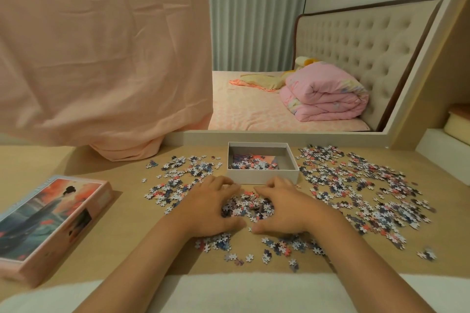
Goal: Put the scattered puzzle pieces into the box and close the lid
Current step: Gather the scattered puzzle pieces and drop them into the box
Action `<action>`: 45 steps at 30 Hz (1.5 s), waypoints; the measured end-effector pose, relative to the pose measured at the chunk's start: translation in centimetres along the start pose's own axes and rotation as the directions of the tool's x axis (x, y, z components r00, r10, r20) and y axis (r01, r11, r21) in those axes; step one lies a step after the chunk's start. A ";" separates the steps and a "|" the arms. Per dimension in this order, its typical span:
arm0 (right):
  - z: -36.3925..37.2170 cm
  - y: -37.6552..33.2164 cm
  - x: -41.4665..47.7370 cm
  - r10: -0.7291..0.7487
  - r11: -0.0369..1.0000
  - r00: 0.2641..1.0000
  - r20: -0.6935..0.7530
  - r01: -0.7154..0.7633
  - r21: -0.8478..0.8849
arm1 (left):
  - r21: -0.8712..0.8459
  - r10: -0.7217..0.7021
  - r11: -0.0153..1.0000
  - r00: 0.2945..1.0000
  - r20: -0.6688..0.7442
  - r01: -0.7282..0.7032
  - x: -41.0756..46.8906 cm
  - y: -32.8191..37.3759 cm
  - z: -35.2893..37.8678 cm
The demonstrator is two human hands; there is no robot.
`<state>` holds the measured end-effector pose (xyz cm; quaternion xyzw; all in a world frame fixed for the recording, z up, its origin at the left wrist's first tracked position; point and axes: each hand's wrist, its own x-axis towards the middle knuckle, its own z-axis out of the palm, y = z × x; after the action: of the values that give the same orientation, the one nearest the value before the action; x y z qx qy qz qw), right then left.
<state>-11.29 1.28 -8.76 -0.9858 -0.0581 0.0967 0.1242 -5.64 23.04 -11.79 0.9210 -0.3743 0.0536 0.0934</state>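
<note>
A small white open box point(262, 177) stands on the tan desk with some puzzle pieces inside it. Just in front of it lies a heap of puzzle pieces point(248, 207). My left hand point(211, 208) and my right hand point(282, 207) rest on the desk on either side of that heap, fingers curved round it, cupping it between them. More loose pieces point(361, 190) are spread wide to the right of the box, and others point(183, 170) lie to its left. The lid point(50, 221), printed with a picture, lies flat at the desk's left.
A peach cloth point(101, 58) hangs over the left part of a mirror behind the desk. The mirror point(305, 84) shows a bed and a folded pink quilt. A white shelf step point(445, 142) rises at the far right. A pale cushion edge point(229, 295) lies nearest me.
</note>
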 end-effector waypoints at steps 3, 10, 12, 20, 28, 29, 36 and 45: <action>-0.1 -0.7 0.9 -0.003 0.998 0.997 0.077 0.008 -0.060 | 0.018 0.001 1.000 0.996 0.084 -0.003 0.1 0.0 0.2; -0.7 -3.1 3.1 -0.023 0.998 0.996 0.082 0.028 -0.058 | -0.161 0.023 0.987 0.999 -0.025 -0.026 0.7 0.2 0.2; -0.7 -3.5 3.4 -0.048 0.999 0.997 0.052 0.049 -0.002 | -0.191 0.010 0.981 0.999 -0.050 -0.020 0.7 0.0 0.1; -1.1 -3.5 4.2 -0.029 0.993 1.000 -0.010 0.030 0.114 | -0.340 -0.065 0.940 0.995 -0.077 0.035 0.9 -1.1 -0.2; -4.3 -1.9 4.7 -0.055 0.959 0.997 -0.057 0.069 0.275 | -0.247 -0.043 0.967 0.997 0.059 0.057 1.5 -1.1 -0.4; -4.9 -1.5 4.8 -0.048 0.952 0.992 -0.113 0.080 0.295 | -0.263 -0.047 0.963 0.998 0.051 0.059 1.5 -1.0 -0.4; -4.3 1.2 7.3 0.119 0.913 0.836 -0.535 0.120 0.390 | -0.342 -0.069 0.938 0.997 -0.028 0.056 2.3 -0.7 -0.8; -3.1 3.0 8.2 0.068 0.941 0.936 -0.346 0.054 0.334 | -0.468 -0.164 0.883 0.953 -0.254 0.027 9.7 0.2 -3.7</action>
<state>-2.33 -1.23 -8.01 -0.9512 -0.0139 -0.0724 0.2997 1.08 17.08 -6.50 0.8725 -0.3125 0.0915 0.3644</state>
